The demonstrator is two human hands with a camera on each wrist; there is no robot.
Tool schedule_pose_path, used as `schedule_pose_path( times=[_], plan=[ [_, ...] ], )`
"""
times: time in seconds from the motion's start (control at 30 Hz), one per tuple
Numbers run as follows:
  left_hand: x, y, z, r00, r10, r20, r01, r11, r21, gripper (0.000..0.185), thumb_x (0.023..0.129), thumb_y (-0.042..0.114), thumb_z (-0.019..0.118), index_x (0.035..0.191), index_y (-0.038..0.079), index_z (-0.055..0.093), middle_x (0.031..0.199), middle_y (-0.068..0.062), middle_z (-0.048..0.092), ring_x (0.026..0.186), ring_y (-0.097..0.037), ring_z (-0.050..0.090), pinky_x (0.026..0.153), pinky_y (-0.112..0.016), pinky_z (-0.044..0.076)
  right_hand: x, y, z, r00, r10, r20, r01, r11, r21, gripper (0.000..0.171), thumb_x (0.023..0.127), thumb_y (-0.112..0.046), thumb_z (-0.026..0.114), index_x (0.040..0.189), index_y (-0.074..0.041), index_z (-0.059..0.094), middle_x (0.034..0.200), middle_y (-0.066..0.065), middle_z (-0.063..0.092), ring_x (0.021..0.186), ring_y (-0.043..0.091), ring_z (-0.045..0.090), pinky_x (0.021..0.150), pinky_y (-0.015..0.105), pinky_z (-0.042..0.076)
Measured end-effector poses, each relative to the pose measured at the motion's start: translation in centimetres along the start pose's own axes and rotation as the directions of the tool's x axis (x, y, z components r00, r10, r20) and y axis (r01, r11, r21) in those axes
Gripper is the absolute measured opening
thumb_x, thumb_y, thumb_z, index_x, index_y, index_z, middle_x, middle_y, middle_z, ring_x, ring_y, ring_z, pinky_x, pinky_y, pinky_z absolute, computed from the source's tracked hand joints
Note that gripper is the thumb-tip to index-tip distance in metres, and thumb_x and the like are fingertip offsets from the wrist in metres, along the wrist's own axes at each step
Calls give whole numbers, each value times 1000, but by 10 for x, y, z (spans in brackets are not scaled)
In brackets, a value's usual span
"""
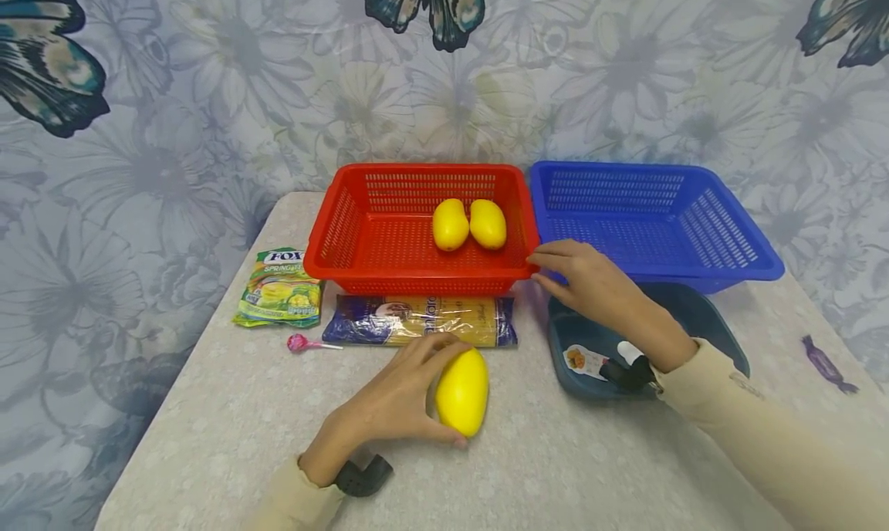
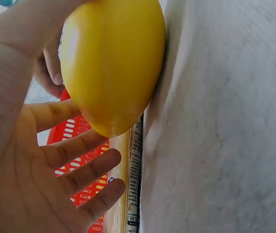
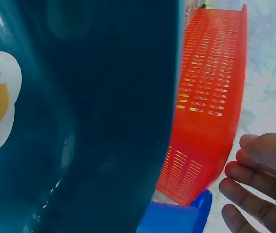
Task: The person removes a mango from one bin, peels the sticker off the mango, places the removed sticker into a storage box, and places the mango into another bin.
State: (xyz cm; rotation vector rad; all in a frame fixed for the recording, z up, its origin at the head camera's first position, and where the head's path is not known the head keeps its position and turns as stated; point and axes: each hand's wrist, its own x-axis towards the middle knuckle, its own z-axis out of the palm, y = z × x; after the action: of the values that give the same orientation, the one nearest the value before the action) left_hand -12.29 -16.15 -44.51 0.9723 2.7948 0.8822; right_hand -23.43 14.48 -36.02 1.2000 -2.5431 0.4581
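The head camera looks forward and down over the whole table (image 1: 208, 438). The left wrist camera sits very near, looking along the palm past the fingers (image 2: 87, 172) to the red basket (image 2: 87, 141) beyond them. The right wrist camera, also near, shows the same red basket just beyond its fingers (image 3: 254, 177).

bright even light | soft shadows | wrist views blurred close-up
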Motion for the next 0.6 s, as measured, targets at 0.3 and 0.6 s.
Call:
schedule_pose_path(
  times=[0.3,0.6],
  plan=[
    [1,3,-12,1000,-15,4,15,1000,1,113,61,79,77,154,30,37,154,7,34,135,-16,35,108,-49,37,1,2,10,995,-58,-75,56,998,-27,22,81,-2,82,102,3,77,100,14,72,95,30,67,86,44,56],
    [8,13,-66,998,15,-68,-23,993,-116,108,65,69,82,155,39,31,154,12,30,138,-16,29,106,-56,39,3,1,11,993,-67,-93,65,998,-24,20,82,-4,81,101,2,78,98,12,72,93,29,67,85,43,56]
  ],
)
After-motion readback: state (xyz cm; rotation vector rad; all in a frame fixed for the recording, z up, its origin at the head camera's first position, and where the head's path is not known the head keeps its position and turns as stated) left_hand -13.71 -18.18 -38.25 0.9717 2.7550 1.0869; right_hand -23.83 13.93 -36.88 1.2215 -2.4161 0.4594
